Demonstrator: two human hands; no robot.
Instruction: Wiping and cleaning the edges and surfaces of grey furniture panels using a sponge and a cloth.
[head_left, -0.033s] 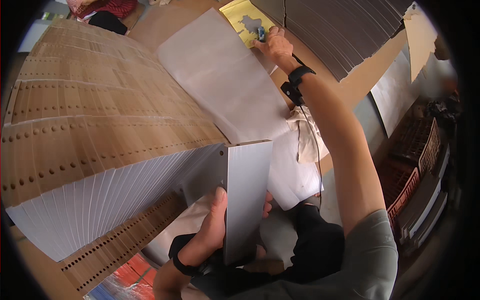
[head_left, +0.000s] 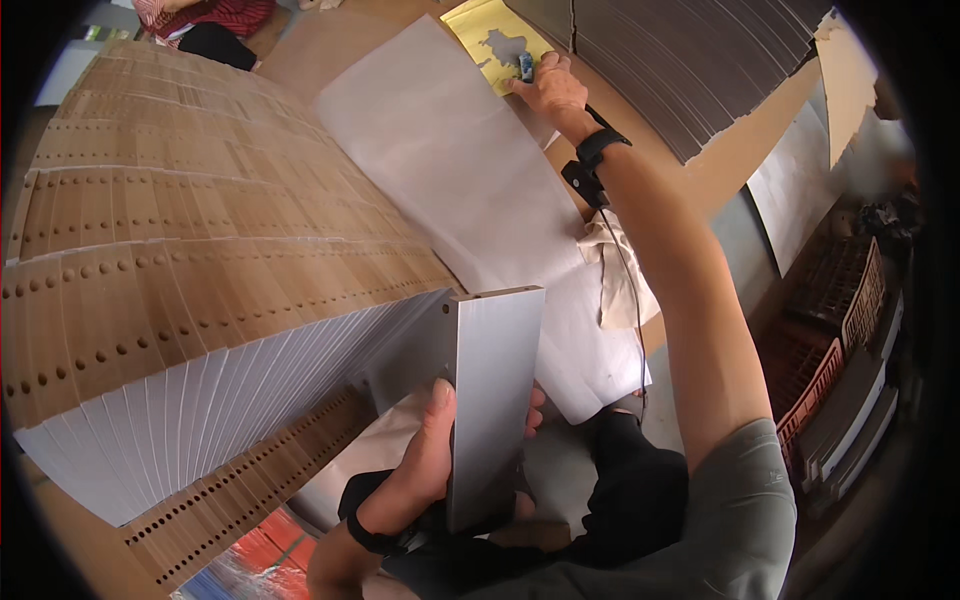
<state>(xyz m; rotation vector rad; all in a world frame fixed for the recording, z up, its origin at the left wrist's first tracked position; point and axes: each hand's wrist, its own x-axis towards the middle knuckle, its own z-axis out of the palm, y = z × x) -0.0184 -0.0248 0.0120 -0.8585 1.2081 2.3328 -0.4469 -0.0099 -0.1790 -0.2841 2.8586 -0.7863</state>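
A grey panel [head_left: 492, 400] is clasped upright by the left hand [head_left: 425, 455], thumb on its near face, fingers wrapped behind. Just left of the panel, fanned sheets [head_left: 200, 300] are stacked. Far beyond the panel, a small blue object [head_left: 526, 67] is pinched by the right hand [head_left: 550, 90] over a yellow sheet [head_left: 490, 35].

- A brown work surface [head_left: 330, 45] carries everything, running from near left to far right.
- On its left, fanned rows of brown punched card sheets [head_left: 180, 250] lie overlapping.
- In the middle lies a large white paper sheet [head_left: 450, 170].
- Far beyond it lies a yellow sheet [head_left: 490, 30].
- Far right, overlapping dark grey sheets [head_left: 690, 60] are spread.
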